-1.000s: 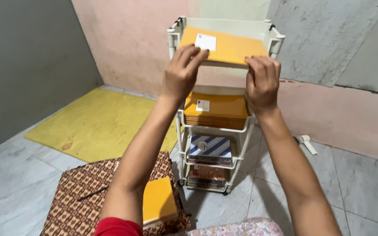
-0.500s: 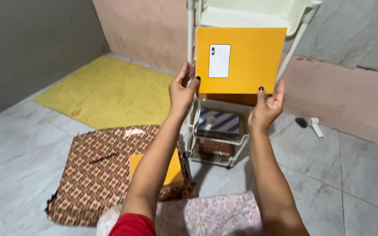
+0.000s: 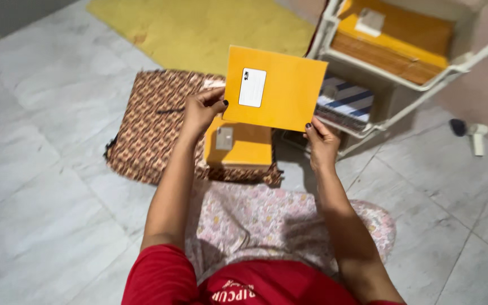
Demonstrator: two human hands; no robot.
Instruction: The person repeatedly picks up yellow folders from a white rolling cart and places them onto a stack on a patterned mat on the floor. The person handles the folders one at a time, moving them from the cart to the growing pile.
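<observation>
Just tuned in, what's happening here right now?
A seated person holds an orange notebook up in both hands: the left hand grips its left edge, the right hand its lower right corner. Below it, a stack of similar orange notebooks lies on a brown patterned cloth spread on the tiled floor. To the right stands a white shelf cart with more orange notebooks on one shelf and a striped book on the shelf below.

Even, soft indoor light, moderately bright, source out of view. Faint shadows on the grey floor tiles (image 3: pixel 57 186) under the forearms and beside the white rack (image 3: pixel 425 85). No glare. Slight motion softness throughout, strongest toward the top corners; mild wide-angle stretch at edges.
</observation>
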